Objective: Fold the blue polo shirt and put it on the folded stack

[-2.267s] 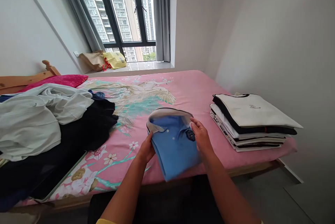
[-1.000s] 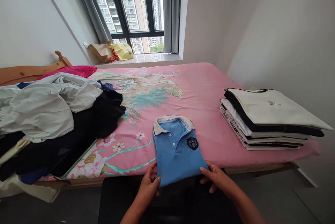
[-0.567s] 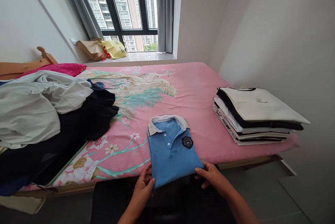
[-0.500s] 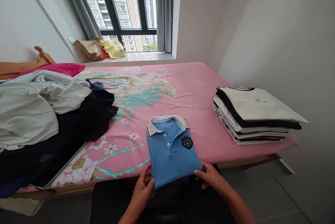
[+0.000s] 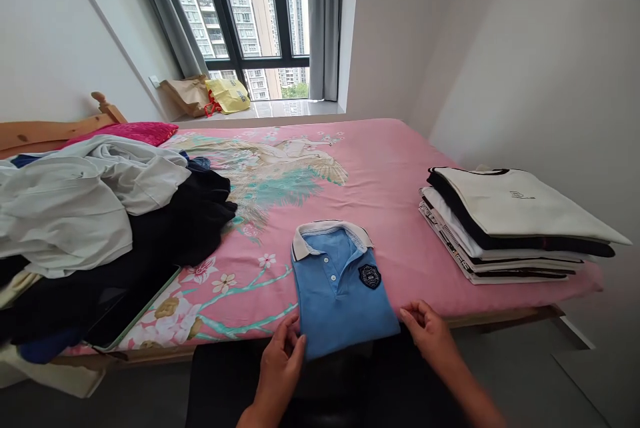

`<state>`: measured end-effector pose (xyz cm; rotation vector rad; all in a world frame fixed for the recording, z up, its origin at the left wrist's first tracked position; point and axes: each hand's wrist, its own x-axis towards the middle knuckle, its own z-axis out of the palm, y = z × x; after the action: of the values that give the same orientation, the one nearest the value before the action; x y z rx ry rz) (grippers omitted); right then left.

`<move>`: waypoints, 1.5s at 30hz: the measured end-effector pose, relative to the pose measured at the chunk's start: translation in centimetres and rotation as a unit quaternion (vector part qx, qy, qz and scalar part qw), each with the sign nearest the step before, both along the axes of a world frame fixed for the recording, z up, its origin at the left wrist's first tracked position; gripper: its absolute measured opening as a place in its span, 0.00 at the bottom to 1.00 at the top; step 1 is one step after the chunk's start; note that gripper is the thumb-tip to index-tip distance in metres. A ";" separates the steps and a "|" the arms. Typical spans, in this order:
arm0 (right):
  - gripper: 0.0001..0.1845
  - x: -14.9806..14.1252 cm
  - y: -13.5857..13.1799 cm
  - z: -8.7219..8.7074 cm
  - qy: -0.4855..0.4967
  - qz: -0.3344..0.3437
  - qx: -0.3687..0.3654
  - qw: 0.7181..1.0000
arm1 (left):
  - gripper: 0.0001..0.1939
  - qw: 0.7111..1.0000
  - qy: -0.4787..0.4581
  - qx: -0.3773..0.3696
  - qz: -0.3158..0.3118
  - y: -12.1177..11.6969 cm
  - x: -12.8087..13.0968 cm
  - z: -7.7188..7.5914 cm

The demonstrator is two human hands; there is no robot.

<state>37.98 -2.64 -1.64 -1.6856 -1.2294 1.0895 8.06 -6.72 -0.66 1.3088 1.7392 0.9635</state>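
A: Fingers of the left hand (image 5: 280, 365) pinch the near left corner of a folded blue shirt (image 5: 343, 291). What about the other hand?

B: The right hand (image 5: 427, 331) is loosely open just right of the near right corner, apart from it. The shirt lies on the pink bed (image 5: 380, 175), collar pointing away, between loose clothes (image 5: 95, 215) and a folded stack (image 5: 505, 228).
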 end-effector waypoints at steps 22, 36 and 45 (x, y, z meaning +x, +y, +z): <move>0.10 -11.7 9.6 3.9 -0.343 0.109 0.024 0.933 | 0.09 0.951 0.250 0.076 -0.163 12.2 5.4 0.2; 0.06 -12.0 9.5 1.6 -0.180 0.114 0.061 0.975 | 0.07 0.960 0.214 0.055 -0.173 13.8 4.5 1.1; 0.06 -12.7 10.2 -0.1 -0.196 0.161 0.065 0.965 | 0.04 0.986 0.051 0.099 -0.124 14.7 3.1 -4.3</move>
<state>25.25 7.51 -1.69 -1.6865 -1.8380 0.8523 11.14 8.02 -4.97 1.6846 1.5370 0.9574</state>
